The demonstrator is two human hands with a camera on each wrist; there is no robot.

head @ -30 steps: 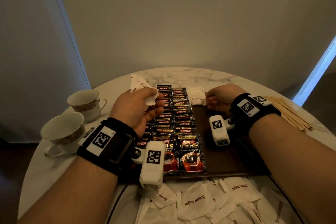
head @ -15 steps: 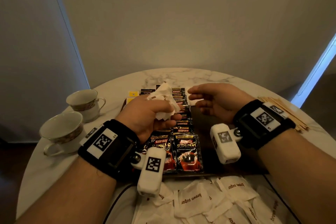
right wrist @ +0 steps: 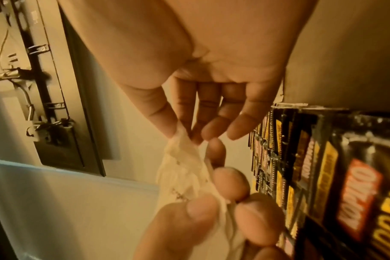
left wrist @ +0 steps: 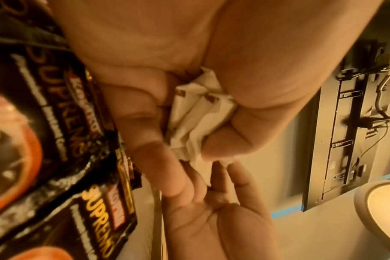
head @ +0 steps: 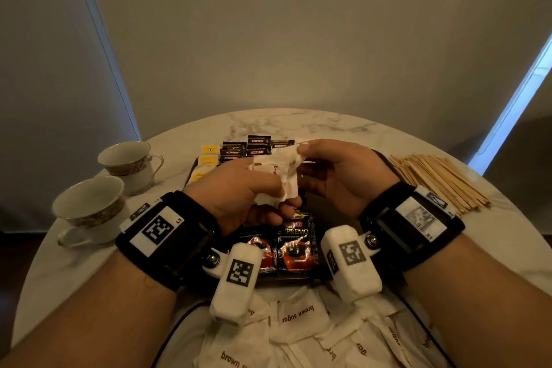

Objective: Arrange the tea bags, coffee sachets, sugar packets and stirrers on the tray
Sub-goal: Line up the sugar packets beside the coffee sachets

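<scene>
My left hand [head: 276, 203] grips a crumpled bunch of white brown-sugar packets [head: 280, 176] above the dark tray [head: 286, 280]. My right hand [head: 300, 149] pinches the top of that bunch between thumb and forefinger. The left wrist view has the packets [left wrist: 200, 119] squeezed in my left hand [left wrist: 189, 140]. In the right wrist view, my right hand [right wrist: 185, 133] nips the packet edge [right wrist: 185, 167]. Black coffee sachets [head: 295, 245] lie in two rows on the tray, yellow tea bags [head: 207, 160] at its far left. Wooden stirrers [head: 439, 182] lie piled on the table to the right.
Several loose sugar packets [head: 298, 314] lie on the marble table between the tray and me. Two teacups [head: 89, 209] [head: 128, 161] stand at the left. The round table's edge curves close behind the tray.
My left hand drew back over the tray with the packets. My right hand left the tray's far end, came across and pinched the bunch.
</scene>
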